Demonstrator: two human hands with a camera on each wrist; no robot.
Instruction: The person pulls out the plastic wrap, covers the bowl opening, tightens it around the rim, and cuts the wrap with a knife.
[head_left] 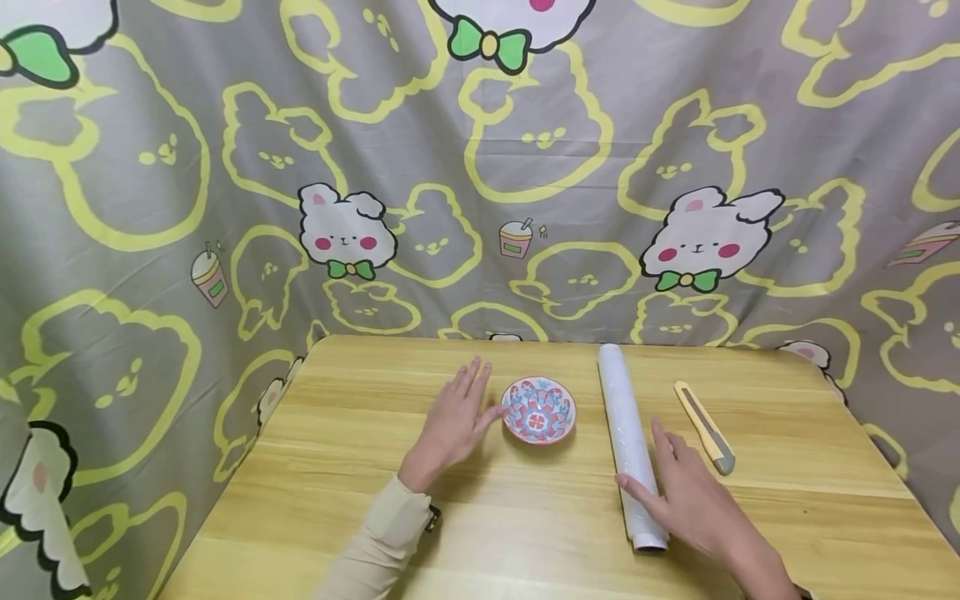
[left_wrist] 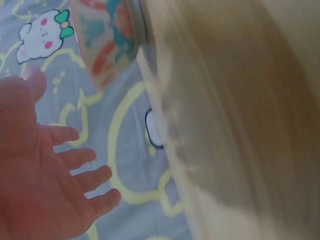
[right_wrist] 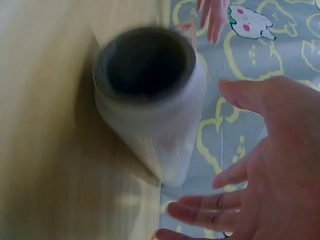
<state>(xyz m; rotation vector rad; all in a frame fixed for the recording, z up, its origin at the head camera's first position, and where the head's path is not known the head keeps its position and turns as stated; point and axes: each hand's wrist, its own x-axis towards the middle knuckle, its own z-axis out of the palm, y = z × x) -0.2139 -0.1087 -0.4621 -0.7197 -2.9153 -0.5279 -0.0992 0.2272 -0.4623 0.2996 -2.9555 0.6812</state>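
Lower centre, the left hand [head_left: 450, 425] is holding its fingers straight beside a patterned bowl [head_left: 538, 410]. Lower right, the right hand [head_left: 696, 498] is hovering, fingers outstretched, beside a white roll [head_left: 628, 433].

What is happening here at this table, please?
A person has both hands out over a wooden table, holding nothing. The open left hand is beside a small patterned bowl. The open right hand is at the near part of a plastic wrap roll. A yellow utility knife lies untouched to the right of the roll.
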